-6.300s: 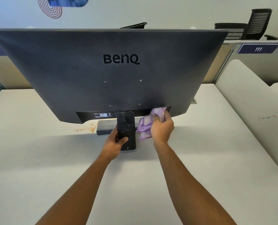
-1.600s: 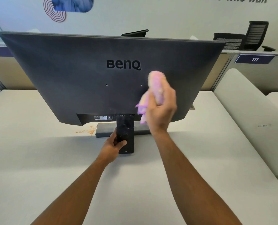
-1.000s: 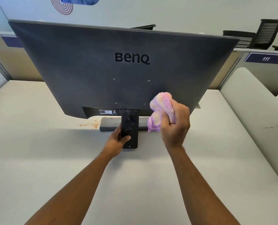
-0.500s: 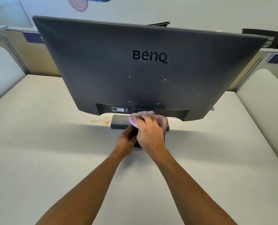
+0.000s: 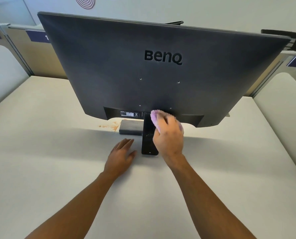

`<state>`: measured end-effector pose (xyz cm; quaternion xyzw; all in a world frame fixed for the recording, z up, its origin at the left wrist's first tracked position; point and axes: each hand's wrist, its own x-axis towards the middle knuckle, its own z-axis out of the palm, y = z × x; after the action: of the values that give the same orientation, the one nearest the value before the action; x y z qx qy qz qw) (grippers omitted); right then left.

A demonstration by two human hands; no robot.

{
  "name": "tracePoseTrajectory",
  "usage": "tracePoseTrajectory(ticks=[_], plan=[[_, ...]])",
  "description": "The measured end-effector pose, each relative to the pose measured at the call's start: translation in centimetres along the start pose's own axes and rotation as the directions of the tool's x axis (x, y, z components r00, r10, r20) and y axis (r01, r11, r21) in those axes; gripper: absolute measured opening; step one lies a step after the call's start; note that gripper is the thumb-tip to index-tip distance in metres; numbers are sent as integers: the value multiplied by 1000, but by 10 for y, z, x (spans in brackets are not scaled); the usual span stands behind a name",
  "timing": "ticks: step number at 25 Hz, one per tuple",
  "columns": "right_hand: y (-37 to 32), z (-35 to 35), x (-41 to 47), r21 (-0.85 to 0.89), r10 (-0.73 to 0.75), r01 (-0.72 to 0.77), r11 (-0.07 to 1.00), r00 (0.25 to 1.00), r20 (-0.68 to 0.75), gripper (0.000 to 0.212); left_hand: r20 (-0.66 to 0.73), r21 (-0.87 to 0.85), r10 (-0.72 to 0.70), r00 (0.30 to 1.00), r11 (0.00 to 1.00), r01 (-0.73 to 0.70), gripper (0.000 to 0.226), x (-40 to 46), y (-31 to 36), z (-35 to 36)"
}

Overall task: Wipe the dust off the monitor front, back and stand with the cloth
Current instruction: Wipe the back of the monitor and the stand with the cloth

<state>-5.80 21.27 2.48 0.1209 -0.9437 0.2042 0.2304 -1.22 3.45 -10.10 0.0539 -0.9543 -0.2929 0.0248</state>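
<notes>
Our right hand (image 5: 168, 138) grips the fluffy pink-purple cloth (image 5: 154, 118) against the glossy black stand neck (image 5: 148, 135) of the dark grey monitor (image 5: 152, 75) — at twelve o'clock, its long axis running toward us. Our left hand (image 5: 120, 155) lies released, flat on the white desk (image 5: 40, 152), at nine o'clock of the neck.

Desk surroundings: stain, partitions, labels, wall graphic, chairs.

A white desk (image 5: 40, 152) lies under both hands. An orange-brown stain (image 5: 109, 126) marks it just beyond the left hand. Beige partitions (image 5: 38, 61) stand far past the hands, bearing dark blue labels (image 5: 35, 35) to the left and right. A concentric-ring wall graphic (image 5: 86, 2) sits high up, left of both hands. Dark office chairs (image 5: 295, 40) show at the far upper right.
</notes>
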Motion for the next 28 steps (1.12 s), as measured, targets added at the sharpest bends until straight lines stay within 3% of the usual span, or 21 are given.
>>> tracePoseTrajectory(ticks=[4,8,12,14,17,18,21,26,28], plan=[[-6,14,-5,58,-98,98,994,995,8,45,2,160,80,997,984,-79,58,-11,-18,11],[3,21,-29,65,-116,105,992,973,199,42,7,184,73,997,980,-73,64,-9,-21,14],[10,18,-48,-13,-60,72,997,905,422,43,17,198,67,998,978,-69,64,-9,-22,15],[7,5,-41,24,-61,57,998,940,335,44,18,188,62,998,980,-65,64,-10,-22,15],[3,-9,-16,128,-40,43,991,999,-30,43,20,169,71,997,983,-73,64,-11,-21,13],[2,-10,-5,116,-9,17,993,997,-72,39,21,172,75,997,982,-77,64,-11,-21,12],[-13,0,11,66,88,-88,994,996,-7,36,-1,175,88,996,981,-87,60,-12,-18,12],[-41,14,7,-5,-38,39,999,999,34,35,-89,196,109,990,977,-90,56,-13,-19,14],[-36,10,10,-10,8,-7,1000,999,39,34,-90,203,115,989,975,-95,56,-13,-20,14]])
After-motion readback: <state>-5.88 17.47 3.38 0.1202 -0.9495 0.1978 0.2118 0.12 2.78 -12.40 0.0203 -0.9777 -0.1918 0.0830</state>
